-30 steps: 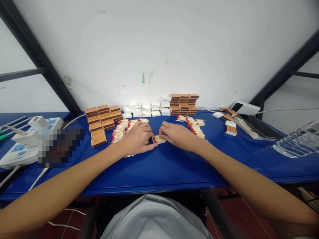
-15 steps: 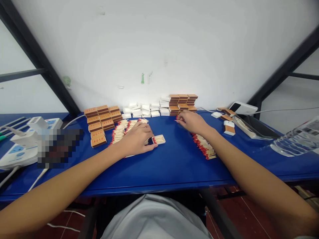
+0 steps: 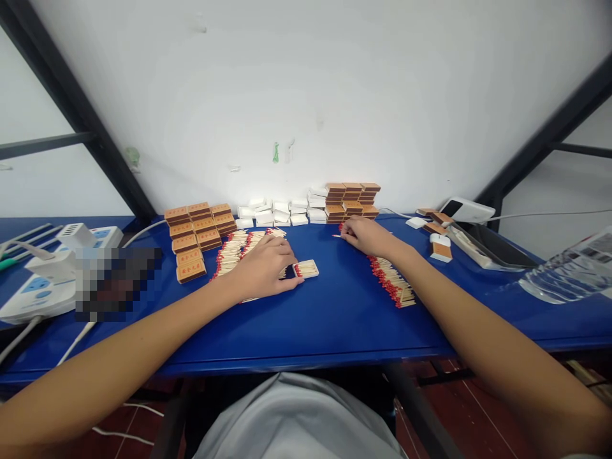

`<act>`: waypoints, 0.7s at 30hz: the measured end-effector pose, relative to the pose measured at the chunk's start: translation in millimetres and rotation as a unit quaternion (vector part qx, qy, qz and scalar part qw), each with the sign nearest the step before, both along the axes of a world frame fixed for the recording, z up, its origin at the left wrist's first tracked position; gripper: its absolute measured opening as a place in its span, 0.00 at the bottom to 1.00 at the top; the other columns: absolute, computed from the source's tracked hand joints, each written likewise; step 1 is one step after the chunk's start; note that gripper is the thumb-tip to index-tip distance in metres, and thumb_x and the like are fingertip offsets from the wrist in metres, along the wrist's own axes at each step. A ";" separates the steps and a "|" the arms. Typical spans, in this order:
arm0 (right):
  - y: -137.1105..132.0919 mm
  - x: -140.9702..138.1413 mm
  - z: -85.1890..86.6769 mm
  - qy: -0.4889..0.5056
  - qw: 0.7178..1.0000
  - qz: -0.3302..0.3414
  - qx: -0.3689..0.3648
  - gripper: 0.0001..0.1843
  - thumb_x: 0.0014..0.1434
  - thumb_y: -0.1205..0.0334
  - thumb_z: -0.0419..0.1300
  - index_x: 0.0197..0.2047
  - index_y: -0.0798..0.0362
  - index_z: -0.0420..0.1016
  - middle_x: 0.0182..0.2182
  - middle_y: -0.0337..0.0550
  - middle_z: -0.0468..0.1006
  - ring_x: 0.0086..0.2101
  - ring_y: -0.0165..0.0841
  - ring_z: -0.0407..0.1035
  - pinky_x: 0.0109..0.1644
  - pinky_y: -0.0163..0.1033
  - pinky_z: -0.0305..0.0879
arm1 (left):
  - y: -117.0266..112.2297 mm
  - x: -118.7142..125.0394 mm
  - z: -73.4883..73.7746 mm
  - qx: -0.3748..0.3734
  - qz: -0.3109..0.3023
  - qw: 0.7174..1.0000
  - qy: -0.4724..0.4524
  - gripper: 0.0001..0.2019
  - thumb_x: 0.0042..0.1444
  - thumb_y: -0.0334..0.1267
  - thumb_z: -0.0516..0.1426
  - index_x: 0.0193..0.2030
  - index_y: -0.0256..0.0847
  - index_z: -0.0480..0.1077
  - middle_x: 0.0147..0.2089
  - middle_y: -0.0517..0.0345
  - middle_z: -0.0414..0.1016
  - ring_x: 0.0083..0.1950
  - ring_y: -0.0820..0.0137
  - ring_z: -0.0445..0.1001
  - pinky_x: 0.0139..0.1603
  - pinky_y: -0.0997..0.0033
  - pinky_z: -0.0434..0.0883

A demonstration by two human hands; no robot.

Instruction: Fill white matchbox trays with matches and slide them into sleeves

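Tray (image 3: pixel 311 275) braced near matches (image 3: pixel 393 284).
Your left hand (image 3: pixel 268 264), half-curled, seemingly steadies the tray; your right hand (image 3: pixel 366 236), fingertips bunched, meets the matches; either grip is unclear.

Head-worn camera looks forward and down from just above grey clothing (image 3: pixel 296 421), across blue desk (image 3: pixel 325 325) to far wall (image 3: pixel 315 83).

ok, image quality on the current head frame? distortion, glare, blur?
Head view: wide-angle stretch, forearms looking oversized toward the lower corners; head view: soft sheen on the blue table, bright glints on the clear plastic bottle; head view: pixelated patch at left hides detail; head view: what the right hand pinches is too small to resolve.
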State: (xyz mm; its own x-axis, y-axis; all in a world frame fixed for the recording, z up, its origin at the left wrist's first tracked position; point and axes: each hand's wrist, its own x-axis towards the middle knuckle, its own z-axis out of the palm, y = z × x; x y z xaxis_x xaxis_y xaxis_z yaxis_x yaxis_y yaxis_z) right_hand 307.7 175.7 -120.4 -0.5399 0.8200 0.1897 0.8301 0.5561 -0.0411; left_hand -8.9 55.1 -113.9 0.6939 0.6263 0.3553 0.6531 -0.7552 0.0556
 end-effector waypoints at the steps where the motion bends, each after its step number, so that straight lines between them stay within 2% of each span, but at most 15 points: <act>1: -0.8 -0.4 -0.2 0.008 1.000 0.010 0.000 0.09 0.70 0.64 0.57 0.42 0.56 0.79 0.43 0.54 0.81 0.40 0.40 0.74 0.45 0.41 0.66 | 0.1 0.0 -0.1 0.000 0.001 1.000 0.001 0.17 0.68 0.52 0.62 0.47 0.41 0.83 0.49 0.48 0.83 0.55 0.54 0.77 0.66 0.47 0.68; 6: -5.8 -3.6 0.9 0.041 0.998 0.038 -0.015 0.08 0.70 0.64 0.58 0.44 0.55 0.79 0.43 0.52 0.81 0.41 0.40 0.74 0.45 0.41 0.65 | 0.4 -0.3 -0.2 0.000 0.005 1.000 0.005 0.17 0.68 0.53 0.62 0.47 0.41 0.82 0.49 0.48 0.82 0.56 0.54 0.77 0.67 0.48 0.68; 16: -7.9 -5.4 2.6 0.035 0.998 0.023 -0.038 0.10 0.72 0.63 0.56 0.44 0.57 0.78 0.44 0.55 0.79 0.40 0.41 0.73 0.46 0.43 0.67 | -0.1 -0.2 0.1 0.004 0.003 1.000 0.009 0.18 0.68 0.53 0.62 0.48 0.39 0.82 0.49 0.47 0.82 0.56 0.54 0.77 0.67 0.47 0.68; 21: -32.3 -21.1 13.6 0.090 0.993 0.065 -0.028 0.10 0.72 0.61 0.56 0.44 0.55 0.77 0.44 0.53 0.78 0.40 0.41 0.73 0.46 0.44 0.67 | -0.1 0.3 0.9 0.006 0.004 1.000 0.004 0.17 0.68 0.52 0.62 0.47 0.40 0.83 0.49 0.47 0.82 0.56 0.54 0.76 0.66 0.48 0.69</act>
